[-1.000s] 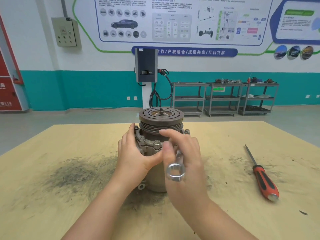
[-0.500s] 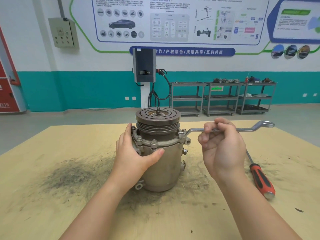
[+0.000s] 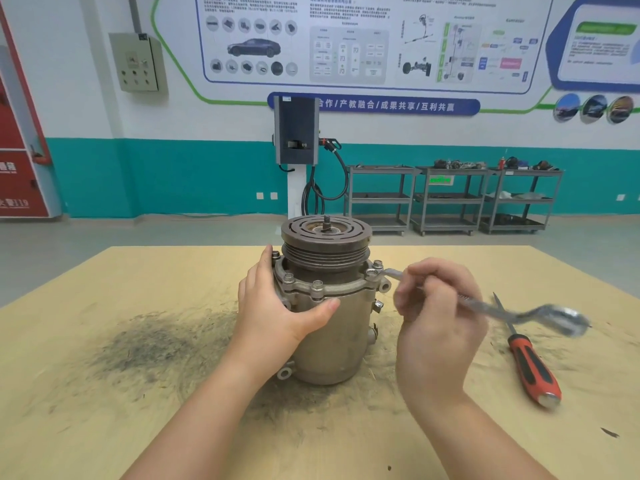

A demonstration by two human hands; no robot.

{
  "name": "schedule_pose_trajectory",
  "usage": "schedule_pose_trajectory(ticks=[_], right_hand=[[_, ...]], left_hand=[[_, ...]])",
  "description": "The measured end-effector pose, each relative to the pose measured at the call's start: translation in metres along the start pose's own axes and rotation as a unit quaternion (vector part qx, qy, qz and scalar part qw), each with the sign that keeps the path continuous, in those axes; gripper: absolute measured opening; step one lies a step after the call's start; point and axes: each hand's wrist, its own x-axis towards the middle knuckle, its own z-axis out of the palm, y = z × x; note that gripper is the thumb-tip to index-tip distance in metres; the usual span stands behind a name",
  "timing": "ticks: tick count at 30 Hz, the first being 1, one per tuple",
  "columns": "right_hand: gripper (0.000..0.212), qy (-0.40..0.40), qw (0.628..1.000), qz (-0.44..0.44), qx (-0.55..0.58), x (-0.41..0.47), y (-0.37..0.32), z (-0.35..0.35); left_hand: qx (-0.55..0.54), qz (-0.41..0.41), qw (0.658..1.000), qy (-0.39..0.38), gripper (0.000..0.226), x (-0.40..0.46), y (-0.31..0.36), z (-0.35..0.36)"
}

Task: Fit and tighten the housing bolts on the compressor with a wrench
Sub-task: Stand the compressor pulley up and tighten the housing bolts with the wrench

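Observation:
The grey metal compressor (image 3: 337, 336) stands upright in the middle of the wooden table (image 3: 138, 278), its grooved pulley on top. Several housing bolts (image 3: 317, 285) stick up around its flange. My left hand (image 3: 277, 306) wraps the compressor's left side, thumb across the front below the flange. My right hand (image 3: 436, 313) grips the shaft of a silver ring wrench (image 3: 540, 315). The wrench's near ring sits on the bolt at the flange's right side (image 3: 372, 272). Its free end points right and toward me, blurred by motion.
A red-and-black-handled screwdriver (image 3: 530, 365) lies on the table to the right of my right hand. Dark metal dust stains the table to the left of the compressor (image 3: 145, 344). Metal shelf carts (image 3: 446, 199) stand far behind by the wall.
My right hand set the wrench on the right-side bolt and has swung its free end from pointing right toward me. My left hand stays on the compressor.

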Motion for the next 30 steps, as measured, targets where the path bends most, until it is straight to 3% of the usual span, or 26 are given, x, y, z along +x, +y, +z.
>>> schedule_pose_trajectory(ticks=[3,6,8,10,13,15,18,24,27,30], right_hand=[[0.020,-0.117,0.982,-0.089,-0.122,-0.026,0.002,0.010],[0.018,-0.155,0.970,-0.083,-0.167,-0.020,-0.002,0.012],[0.017,-0.080,0.988,-0.049,-0.121,0.000,-0.009,0.006],[0.016,0.026,0.998,0.048,-0.017,0.023,-0.017,-0.005],[0.019,0.089,0.959,0.215,0.160,0.043,-0.015,-0.015],[0.020,0.090,0.935,0.280,0.201,0.045,-0.011,-0.015],[0.020,0.059,0.934,0.288,0.205,0.043,-0.005,-0.014],[0.022,0.001,0.940,0.283,0.189,0.047,-0.003,-0.017],[0.020,-0.018,0.924,0.328,0.194,0.054,-0.002,-0.022],[0.020,-0.019,0.918,0.342,0.200,0.056,0.001,-0.024]], left_hand=[[0.009,-0.005,1.000,0.008,0.129,0.000,0.002,-0.002],[0.050,-0.011,0.998,0.042,0.124,-0.008,0.011,0.006],[0.125,-0.030,0.986,0.102,0.130,-0.019,0.024,0.020],[0.177,-0.039,0.972,0.146,0.133,-0.033,0.036,0.033],[0.177,0.012,0.968,0.178,0.123,-0.046,0.037,0.034],[0.147,0.043,0.969,0.191,0.113,-0.042,0.033,0.029],[0.036,0.019,0.987,0.153,0.115,-0.023,0.027,0.015],[-0.118,-0.019,0.992,-0.031,0.110,0.003,0.010,-0.014],[-0.136,-0.014,0.990,-0.046,0.097,0.004,0.005,-0.014],[-0.153,0.001,0.988,-0.037,0.067,0.001,0.004,-0.012]])
